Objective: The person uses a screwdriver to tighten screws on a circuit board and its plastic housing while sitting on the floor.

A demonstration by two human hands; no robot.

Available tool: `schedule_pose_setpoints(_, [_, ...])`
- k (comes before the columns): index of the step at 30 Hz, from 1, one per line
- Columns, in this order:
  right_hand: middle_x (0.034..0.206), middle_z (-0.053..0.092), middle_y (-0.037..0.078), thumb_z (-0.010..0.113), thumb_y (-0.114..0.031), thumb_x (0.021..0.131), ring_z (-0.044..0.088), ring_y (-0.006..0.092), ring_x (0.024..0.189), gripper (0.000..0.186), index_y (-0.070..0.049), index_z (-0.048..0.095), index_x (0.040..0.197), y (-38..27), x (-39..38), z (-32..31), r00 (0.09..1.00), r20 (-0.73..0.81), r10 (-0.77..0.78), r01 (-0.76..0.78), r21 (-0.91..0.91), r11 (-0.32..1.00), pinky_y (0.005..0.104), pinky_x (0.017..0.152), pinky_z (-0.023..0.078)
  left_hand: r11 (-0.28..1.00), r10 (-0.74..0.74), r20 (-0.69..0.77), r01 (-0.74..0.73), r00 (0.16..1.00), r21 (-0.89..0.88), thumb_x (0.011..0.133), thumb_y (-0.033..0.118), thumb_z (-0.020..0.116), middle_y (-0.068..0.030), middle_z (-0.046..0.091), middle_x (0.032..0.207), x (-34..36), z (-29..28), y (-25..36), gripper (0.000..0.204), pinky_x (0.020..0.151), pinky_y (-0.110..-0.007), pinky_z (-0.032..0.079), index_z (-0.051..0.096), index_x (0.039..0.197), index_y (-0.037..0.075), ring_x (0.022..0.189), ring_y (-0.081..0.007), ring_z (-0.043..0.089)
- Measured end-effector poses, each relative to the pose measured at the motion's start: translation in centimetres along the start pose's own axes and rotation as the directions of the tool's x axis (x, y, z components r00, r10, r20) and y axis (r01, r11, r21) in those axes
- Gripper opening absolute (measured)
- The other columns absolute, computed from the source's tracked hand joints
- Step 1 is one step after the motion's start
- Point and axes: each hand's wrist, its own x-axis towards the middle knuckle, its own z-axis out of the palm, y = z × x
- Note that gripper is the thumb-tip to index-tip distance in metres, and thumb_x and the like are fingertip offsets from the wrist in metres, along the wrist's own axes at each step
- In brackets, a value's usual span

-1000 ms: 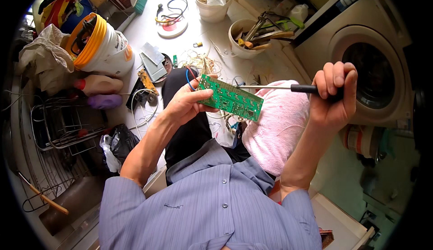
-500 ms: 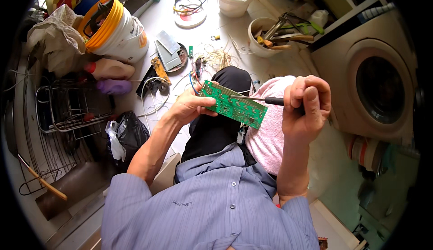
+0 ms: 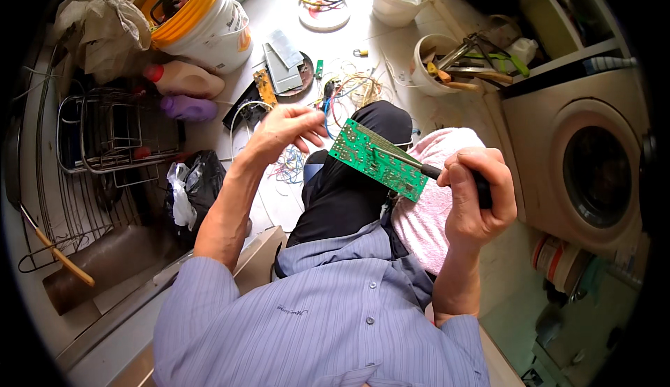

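A green circuit board (image 3: 380,164) lies tilted over my dark-trousered knee, its soldered side up. My right hand (image 3: 481,195) is closed around the black handle of a thin-shafted tool (image 3: 428,170); the shaft reaches left across the board, its tip seemingly on the surface. I cannot tell whether it is a screwdriver or a soldering iron. Left of the board, apart from its corner, my left hand (image 3: 286,132) hangs open with bent fingers. Blue and red wires (image 3: 326,113) run close by those fingertips.
Loose wires (image 3: 366,88) and metal parts (image 3: 283,66) cover the floor ahead. A tool bucket (image 3: 426,73) stands to the right, before a washing machine (image 3: 551,115). At left are a yellow-rimmed bucket (image 3: 227,34), bottles (image 3: 188,81) and a wire rack (image 3: 84,136). A pink towel (image 3: 426,230) covers my right thigh.
My left hand has let go of the board's left end and moved off it to the upper left. The tool stays over the board in my right hand. The whole view has shifted slightly.
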Motion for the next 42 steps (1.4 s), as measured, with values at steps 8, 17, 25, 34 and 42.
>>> schedule_pose_setpoints(8, [0.090, 0.066, 0.012, 0.066, 0.006, 0.091, 0.061, 0.0138, 0.075, 0.014, 0.006, 0.064, 0.105, -1.0, -0.1, 0.2, 0.999, 0.043, 0.025, -0.017, -0.162, 0.987, 0.0252, 0.069, 0.050, 0.832, 0.512, -0.209, -0.422, 0.833, 0.360, 0.089, 0.008, 0.076, -0.0049, 0.072, 0.111, -2.4, 2.8, 3.3, 0.033, 0.066, -0.024, 0.055, 0.067, 0.119, 0.002, 0.083, -0.0066, 0.067])
schedule_pose_setpoints(17, [0.076, 0.066, 0.010, 0.083, 0.001, 0.078, 0.064, 0.0170, 0.065, 0.028, 0.001, 0.068, 0.101, -3.0, 0.1, -0.2, 0.992, 0.057, 0.108, -0.077, -0.395, 0.915, 0.0283, 0.060, 0.051, 0.464, 0.622, 0.115, -0.483, 0.774, 0.743, 0.072, 0.027, 0.089, -0.0196, 0.060, 0.128, -0.7, 7.2, 1.3, 0.077, 0.101, -0.039, 0.049, 0.055, 0.138, 0.008, 0.116, -0.0346, 0.059])
schedule_pose_setpoints(25, [0.077, 0.069, 0.014, 0.078, 0.006, 0.081, 0.067, 0.0204, 0.066, 0.018, 0.001, 0.065, 0.092, -2.7, -1.2, 0.3, 0.978, 0.135, -0.159, 0.205, -0.489, 0.848, 0.0284, 0.061, 0.052, 0.562, 0.498, -0.005, -0.319, 0.867, 0.763, 0.074, 0.038, 0.085, -0.0146, 0.066, 0.095, 0.1, 8.0, 0.5, 0.050, 0.086, -0.041, 0.049, 0.069, 0.107, 0.004, 0.098, -0.0320, 0.060])
schedule_pose_setpoints(34, [0.076, 0.068, 0.013, 0.078, 0.005, 0.082, 0.066, 0.0198, 0.063, 0.017, 0.000, 0.064, 0.091, -2.4, -1.5, 0.4, 0.976, 0.146, -0.159, 0.211, -0.480, 0.851, 0.0281, 0.058, 0.051, 0.588, 0.543, -0.044, -0.343, 0.839, 0.733, 0.075, 0.034, 0.084, -0.0149, 0.067, 0.092, 0.4, 8.2, -0.3, 0.043, 0.082, -0.041, 0.050, 0.069, 0.099, 0.002, 0.090, -0.0327, 0.063])
schedule_pose_setpoints(42, [0.061, 0.056, 0.010, 0.082, -0.019, 0.085, 0.058, 0.0257, 0.049, 0.024, -0.003, 0.063, 0.083, -2.5, 0.8, -0.2, 0.994, 0.071, 0.088, -0.031, -0.583, 0.812, 0.0334, 0.048, 0.045, 0.733, 0.453, 0.023, -0.388, 0.891, 0.559, 0.079, 0.023, 0.079, -0.0120, 0.070, 0.092, 0.7, 7.2, -0.1, 0.039, 0.079, -0.034, 0.053, 0.071, 0.110, 0.001, 0.087, -0.0214, 0.068])
